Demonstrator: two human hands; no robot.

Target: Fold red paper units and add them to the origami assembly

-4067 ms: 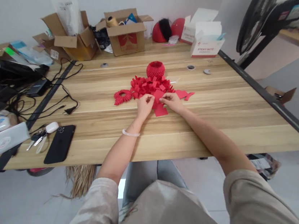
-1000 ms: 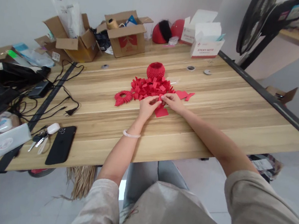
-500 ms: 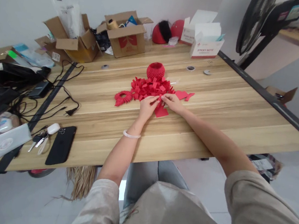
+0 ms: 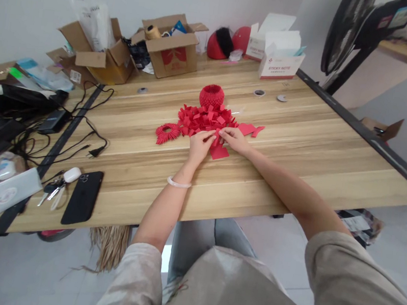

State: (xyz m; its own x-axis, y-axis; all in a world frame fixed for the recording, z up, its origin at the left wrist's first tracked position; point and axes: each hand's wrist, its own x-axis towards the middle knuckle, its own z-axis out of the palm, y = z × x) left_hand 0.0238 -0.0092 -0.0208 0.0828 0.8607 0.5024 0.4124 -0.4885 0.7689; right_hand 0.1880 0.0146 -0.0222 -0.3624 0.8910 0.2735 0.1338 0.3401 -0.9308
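Between my two hands is a small piece of red paper (image 4: 217, 133), pinched from both sides. My left hand (image 4: 200, 144), with a pale bangle on its wrist, closes on the paper's left side. The fingertips of my right hand (image 4: 234, 139) grip its right side. Flat on the table just below lies a square red paper sheet (image 4: 219, 153). Beyond my hands is a heap of folded red paper pieces (image 4: 202, 118). A round red folded-paper basket shape (image 4: 211, 95) stands behind the heap, and a red folded-paper ring (image 4: 168, 133) lies to its left.
More red paper (image 4: 247, 129) lies right of the heap. Tape rolls (image 4: 258, 93) rest farther back. Cardboard boxes (image 4: 173, 55) and sticky-note boxes (image 4: 282, 63) line the wall. A black phone (image 4: 82, 198), keys (image 4: 52, 189) and cables (image 4: 81, 122) are at left; a fan (image 4: 346, 36) stands right.
Both hands stay in nearly the same place, still pinching the red paper. Only a very slight shift of the fingers and of the whole view shows.
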